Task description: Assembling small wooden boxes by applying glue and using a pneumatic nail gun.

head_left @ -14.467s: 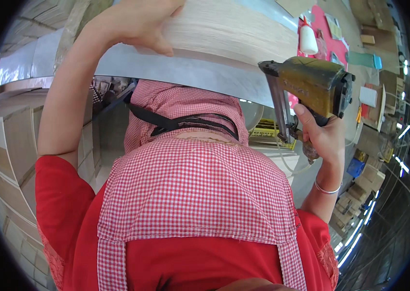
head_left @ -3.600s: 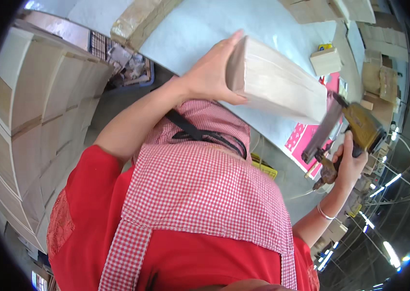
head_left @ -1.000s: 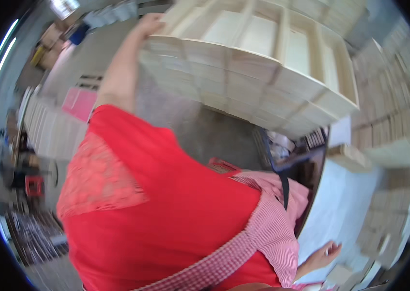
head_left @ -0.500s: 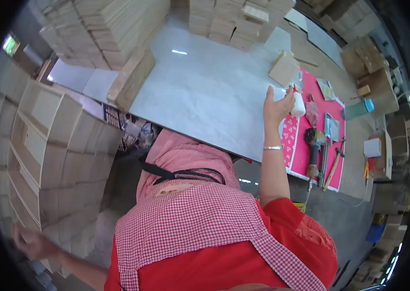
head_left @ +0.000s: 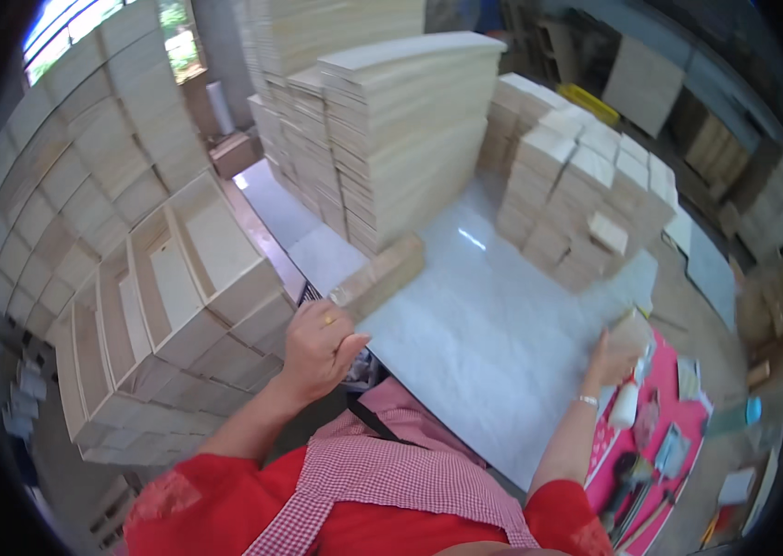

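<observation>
My left hand (head_left: 317, 347) is raised above the near left edge of the pale table, its fingers curled in and a ring on one of them. Nothing shows in it. A thick wooden block (head_left: 380, 278) lies on the tabletop just beyond. At the right, my right hand (head_left: 602, 360) grips the left side of a small square wooden board (head_left: 632, 335); motion blur softens the fingertips. Close below that hand, a white glue bottle (head_left: 625, 405) with a red tip lies at the edge of a pink sheet (head_left: 602, 435).
Tall stacks of thin boards (head_left: 410, 130) and piled wooden blocks (head_left: 586, 195) stand on the table's far side. Stacked wooden drawers (head_left: 178, 315) rise at my left. A nail gun (head_left: 627, 473), a hammer (head_left: 651, 519) and a teal bottle (head_left: 739, 415) lie at the right.
My view has swung left and up. My left hand has come from the drawers at the lower left to the table edge. My right hand, open before, has closed on the small board.
</observation>
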The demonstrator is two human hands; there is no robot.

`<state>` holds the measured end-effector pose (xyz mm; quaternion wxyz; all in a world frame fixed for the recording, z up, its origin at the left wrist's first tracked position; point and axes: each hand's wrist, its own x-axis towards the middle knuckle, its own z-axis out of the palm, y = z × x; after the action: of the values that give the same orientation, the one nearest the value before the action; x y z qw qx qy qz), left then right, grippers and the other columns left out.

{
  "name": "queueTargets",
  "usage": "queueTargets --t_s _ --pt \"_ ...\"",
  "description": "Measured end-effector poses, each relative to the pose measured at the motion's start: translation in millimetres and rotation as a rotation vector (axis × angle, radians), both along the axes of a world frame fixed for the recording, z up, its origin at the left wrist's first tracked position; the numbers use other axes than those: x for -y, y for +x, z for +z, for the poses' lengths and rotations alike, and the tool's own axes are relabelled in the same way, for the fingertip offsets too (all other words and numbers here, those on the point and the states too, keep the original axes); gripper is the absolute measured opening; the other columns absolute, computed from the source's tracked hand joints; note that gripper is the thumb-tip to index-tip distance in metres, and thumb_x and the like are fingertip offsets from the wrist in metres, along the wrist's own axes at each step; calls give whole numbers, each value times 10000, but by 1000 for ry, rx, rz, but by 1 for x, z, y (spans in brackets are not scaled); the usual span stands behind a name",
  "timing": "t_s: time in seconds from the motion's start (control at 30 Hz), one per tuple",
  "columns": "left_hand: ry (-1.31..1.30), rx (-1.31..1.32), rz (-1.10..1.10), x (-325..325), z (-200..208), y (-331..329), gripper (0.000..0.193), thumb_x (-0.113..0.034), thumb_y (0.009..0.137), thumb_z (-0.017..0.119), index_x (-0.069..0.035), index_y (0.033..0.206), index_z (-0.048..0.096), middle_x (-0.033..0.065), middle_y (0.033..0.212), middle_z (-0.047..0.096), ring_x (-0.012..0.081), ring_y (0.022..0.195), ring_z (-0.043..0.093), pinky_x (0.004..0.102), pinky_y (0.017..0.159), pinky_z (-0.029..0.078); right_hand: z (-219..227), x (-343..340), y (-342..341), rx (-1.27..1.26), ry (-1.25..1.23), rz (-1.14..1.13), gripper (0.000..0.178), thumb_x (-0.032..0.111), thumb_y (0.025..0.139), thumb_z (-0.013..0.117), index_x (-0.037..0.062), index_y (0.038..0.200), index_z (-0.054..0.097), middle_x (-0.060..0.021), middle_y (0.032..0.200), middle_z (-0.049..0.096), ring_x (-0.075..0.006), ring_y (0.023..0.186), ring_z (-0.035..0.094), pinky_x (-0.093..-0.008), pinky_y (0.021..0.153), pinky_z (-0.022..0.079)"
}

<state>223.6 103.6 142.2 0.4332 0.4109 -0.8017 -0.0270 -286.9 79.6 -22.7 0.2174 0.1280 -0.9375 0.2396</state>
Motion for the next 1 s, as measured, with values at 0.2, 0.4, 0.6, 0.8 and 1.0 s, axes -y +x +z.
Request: queueTargets --t_s 0.2,0.4,0.6,0.8,1.0 --pt "-309 -56 -77 64 113 -20 134 -153 860 656 -24 856 617 104 853 644 268 841 636 382 811 484 17 -4 6 90 -118 40 1024 554 716 780 -20 1453 362 -224 1343 553 -415 1197 551 -518 985 461" --pt "-154 279 363 198 242 -39 847 -684 797 663 41 1233 637 255 1238 621 368 1174 597 425 1004 465 16 -23 -8 -26 -258 133 993 432 749 807 -37 1480 324 -246 1416 492 -435 1251 504 -506 1055 406" --pt "360 696 359 314 258 -43 1141 -861 570 685 67 1232 639 246 1357 571 370 1193 592 445 1013 459 49 -76 28 -179 -387 324 977 363 778 814 -22 1506 288 -256 1459 448 -423 1312 456 -487 1093 368" --pt "574 427 223 303 267 -34 1039 -664 563 825 117 1211 603 273 1262 613 380 1175 589 433 985 470 59 -129 60 -197 -446 465 951 243 777 832 -24 1509 288 -255 1491 409 -406 1371 402 -458 1137 328" --pt "-103 473 72 232 247 -52 971 -583 584 848 2 1297 546 227 1217 632 360 1119 611 433 954 476 74 -146 93 -46 -627 588 948 173 784 834 -23 1519 268 -228 1523 370 -340 1392 396 -420 1140 336"
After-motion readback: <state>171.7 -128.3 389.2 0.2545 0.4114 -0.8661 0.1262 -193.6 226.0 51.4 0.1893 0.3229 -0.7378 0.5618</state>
